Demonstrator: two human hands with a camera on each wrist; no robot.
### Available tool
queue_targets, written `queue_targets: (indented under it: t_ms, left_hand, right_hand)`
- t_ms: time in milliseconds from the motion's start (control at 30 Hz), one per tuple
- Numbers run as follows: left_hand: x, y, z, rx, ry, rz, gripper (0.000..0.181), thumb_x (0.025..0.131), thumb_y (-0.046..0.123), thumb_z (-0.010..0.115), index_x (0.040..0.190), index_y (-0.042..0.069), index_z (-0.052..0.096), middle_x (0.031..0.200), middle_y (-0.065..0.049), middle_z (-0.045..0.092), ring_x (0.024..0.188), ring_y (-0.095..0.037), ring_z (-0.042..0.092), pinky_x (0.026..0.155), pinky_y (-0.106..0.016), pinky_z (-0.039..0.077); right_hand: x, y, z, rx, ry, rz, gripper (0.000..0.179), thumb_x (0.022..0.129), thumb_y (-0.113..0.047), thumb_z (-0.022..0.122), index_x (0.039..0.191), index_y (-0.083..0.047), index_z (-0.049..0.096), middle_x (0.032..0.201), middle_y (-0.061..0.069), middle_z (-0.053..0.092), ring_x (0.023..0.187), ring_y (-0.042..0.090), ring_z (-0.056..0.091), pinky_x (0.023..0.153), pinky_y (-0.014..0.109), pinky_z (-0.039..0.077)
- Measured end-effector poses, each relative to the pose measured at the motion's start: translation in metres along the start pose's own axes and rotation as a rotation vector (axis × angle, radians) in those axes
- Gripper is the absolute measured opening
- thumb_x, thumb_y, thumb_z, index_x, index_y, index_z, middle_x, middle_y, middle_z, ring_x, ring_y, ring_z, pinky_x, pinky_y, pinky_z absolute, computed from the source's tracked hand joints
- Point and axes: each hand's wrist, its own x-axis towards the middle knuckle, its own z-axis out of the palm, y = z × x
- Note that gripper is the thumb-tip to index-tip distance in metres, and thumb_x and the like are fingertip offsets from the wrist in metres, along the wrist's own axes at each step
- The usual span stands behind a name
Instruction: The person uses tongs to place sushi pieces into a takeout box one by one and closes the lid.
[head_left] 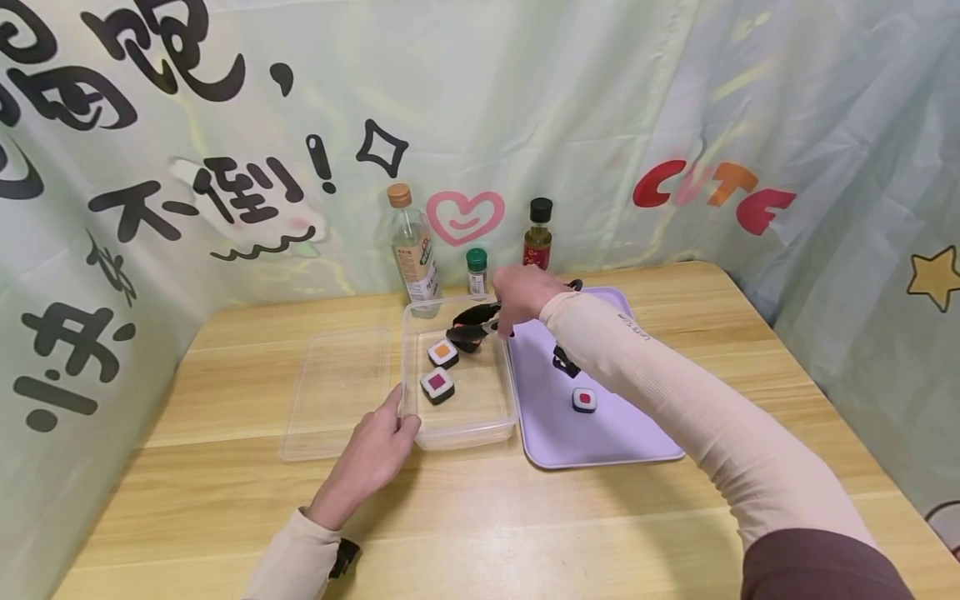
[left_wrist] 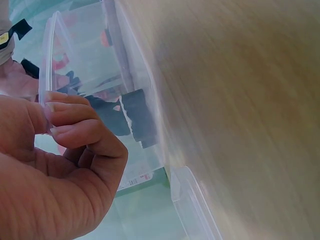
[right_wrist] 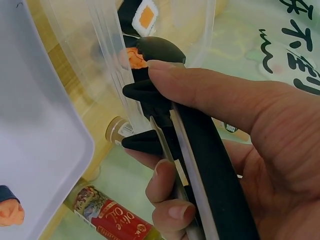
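Note:
My left hand (head_left: 375, 446) pinches the near left side of a clear plastic container (head_left: 465, 435), its thumb and fingers over the rim (left_wrist: 48, 75). My right hand (head_left: 527, 293) grips black-and-metal tongs (right_wrist: 200, 165) by the handles. The black tong heads (head_left: 472, 323) reach into the container, around an orange-topped sushi piece (right_wrist: 135, 59) that they partly hide. Beside it in the container lie a sushi roll with an orange centre (head_left: 443, 352) and another with a magenta centre (head_left: 437, 386). A sushi roll with a red centre (head_left: 584, 400) sits on the purple tray (head_left: 540, 437).
Another orange-topped piece (right_wrist: 11, 210) shows at the tray's edge in the right wrist view. A clear lid (head_left: 337, 400) lies left of the container. Behind stand an orange-capped bottle (head_left: 415, 250), a green-capped shaker (head_left: 477, 271) and an olive oil bottle (head_left: 537, 242), before a printed curtain.

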Motion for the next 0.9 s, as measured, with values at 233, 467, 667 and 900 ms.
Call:
queue_targets:
  t_ms: [233,467,667,900]
  left_hand:
    - [0.000,0.000,0.000,-0.001,-0.004,-0.001,0.064,0.100,0.016,0.043,0.158,-0.004,0.026,0.055,0.004,0.040,0.045,-0.010,0.033,0.042,-0.028,0.032]
    - [0.001,0.001,0.000,-0.001,-0.006,0.001,0.064,0.099,0.016,0.043,0.158,-0.005,0.026,0.055,0.004,0.040,0.045,-0.010,0.033,0.043,-0.028,0.033]
    - [0.000,0.000,0.000,-0.004,-0.008,-0.003,0.064,0.100,0.016,0.043,0.158,-0.005,0.025,0.055,0.004,0.040,0.045,-0.010,0.033,0.042,-0.027,0.032]
    - [0.000,0.000,0.000,-0.012,-0.009,-0.001,0.064,0.100,0.016,0.043,0.158,-0.005,0.025,0.055,0.004,0.039,0.045,-0.010,0.032,0.041,-0.026,0.029]
  right_hand:
    - [0.000,0.001,0.000,-0.001,0.012,-0.014,0.046,0.076,-0.020,0.088,0.109,-0.006,0.060,0.107,0.007,0.062,0.095,0.028,0.060,0.075,0.042,0.051]
    - [-0.004,0.007,-0.007,0.015,0.022,-0.042,0.052,0.076,-0.023,0.088,0.115,-0.002,0.062,0.113,0.008,0.064,0.095,0.026,0.059,0.078,0.041,0.052]
    - [-0.014,0.017,-0.013,0.049,0.049,-0.067,0.050,0.076,-0.025,0.089,0.114,-0.001,0.068,0.108,0.008,0.065,0.086,0.023,0.058,0.074,0.037,0.050]
    - [-0.036,0.039,-0.018,0.122,0.066,-0.121,0.031,0.078,-0.021,0.087,0.098,-0.002,0.074,0.069,-0.002,0.038,0.059,0.015,0.039,0.058,0.031,0.035]
